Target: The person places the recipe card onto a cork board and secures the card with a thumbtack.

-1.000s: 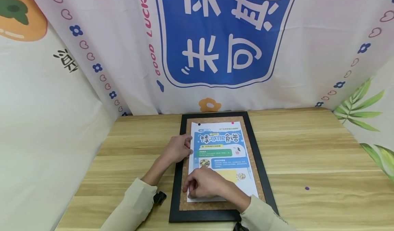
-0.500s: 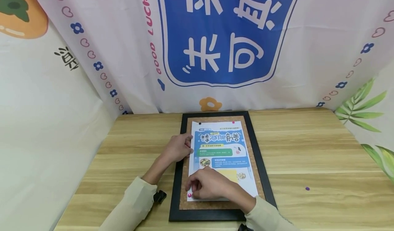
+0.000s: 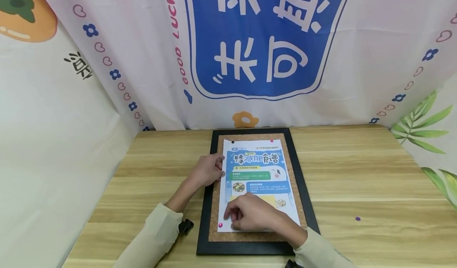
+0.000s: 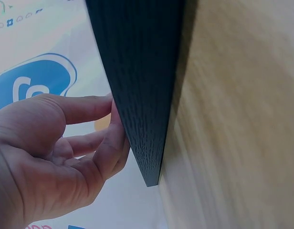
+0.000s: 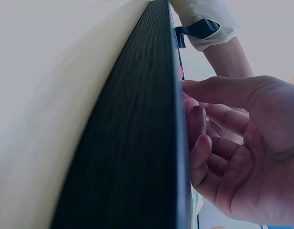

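Observation:
A printed paper sheet (image 3: 260, 166) lies on a cork board (image 3: 213, 236) with a black frame (image 3: 207, 220). My left hand (image 3: 210, 168) touches the sheet's left edge with relaxed fingers. In the left wrist view, the black frame side (image 4: 137, 86) hides the fingertips of that hand (image 4: 56, 152). My right hand (image 3: 251, 211) is over the sheet's lower part, loosely bent and holding nothing visible. A pink pushpin (image 3: 220, 225) sits at the lower left corner, just left of its fingers. At the top corners are a black pushpin (image 3: 233, 142) and a pink-red pushpin (image 3: 271, 141).
A small purple pushpin (image 3: 358, 218) lies on the wooden table (image 3: 357, 172), right of the board. Behind the table hangs a printed cloth (image 3: 160, 101). Black wrist straps (image 3: 185, 226) sit at the sleeves.
My right hand has come off the lower left corner and shifted right, which uncovers the pink pushpin there. The left hand stays at the sheet's left edge.

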`<action>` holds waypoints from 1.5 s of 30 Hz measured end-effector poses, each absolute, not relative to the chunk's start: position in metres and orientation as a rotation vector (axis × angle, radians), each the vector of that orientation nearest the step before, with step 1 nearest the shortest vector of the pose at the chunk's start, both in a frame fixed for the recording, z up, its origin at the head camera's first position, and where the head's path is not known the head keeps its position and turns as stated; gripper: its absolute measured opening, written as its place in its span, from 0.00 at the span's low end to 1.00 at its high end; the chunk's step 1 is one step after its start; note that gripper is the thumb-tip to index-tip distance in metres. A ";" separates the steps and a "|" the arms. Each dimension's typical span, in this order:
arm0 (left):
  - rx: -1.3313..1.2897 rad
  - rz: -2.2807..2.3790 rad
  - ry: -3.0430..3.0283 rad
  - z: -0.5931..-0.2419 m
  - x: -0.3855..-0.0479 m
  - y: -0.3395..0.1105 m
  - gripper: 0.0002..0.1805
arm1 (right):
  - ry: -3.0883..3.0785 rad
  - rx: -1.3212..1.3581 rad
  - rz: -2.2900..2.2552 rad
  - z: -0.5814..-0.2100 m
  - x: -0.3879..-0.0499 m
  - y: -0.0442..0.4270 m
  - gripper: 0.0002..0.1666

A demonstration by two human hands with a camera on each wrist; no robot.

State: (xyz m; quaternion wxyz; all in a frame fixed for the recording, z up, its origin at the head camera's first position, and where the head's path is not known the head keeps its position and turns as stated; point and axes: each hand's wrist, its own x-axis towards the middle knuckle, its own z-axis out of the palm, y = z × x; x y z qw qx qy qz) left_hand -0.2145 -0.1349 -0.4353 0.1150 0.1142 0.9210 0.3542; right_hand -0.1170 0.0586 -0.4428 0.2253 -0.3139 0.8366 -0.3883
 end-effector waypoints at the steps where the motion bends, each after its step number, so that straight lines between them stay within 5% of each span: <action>1: 0.331 1.040 2.700 -0.435 -0.215 -0.135 0.29 | 2.309 -0.863 -1.071 -0.442 -0.117 0.060 0.08; 45: 0.292 1.009 2.696 -0.436 -0.215 -0.133 0.30 | 2.428 -0.654 -1.043 -0.444 -0.105 0.157 0.09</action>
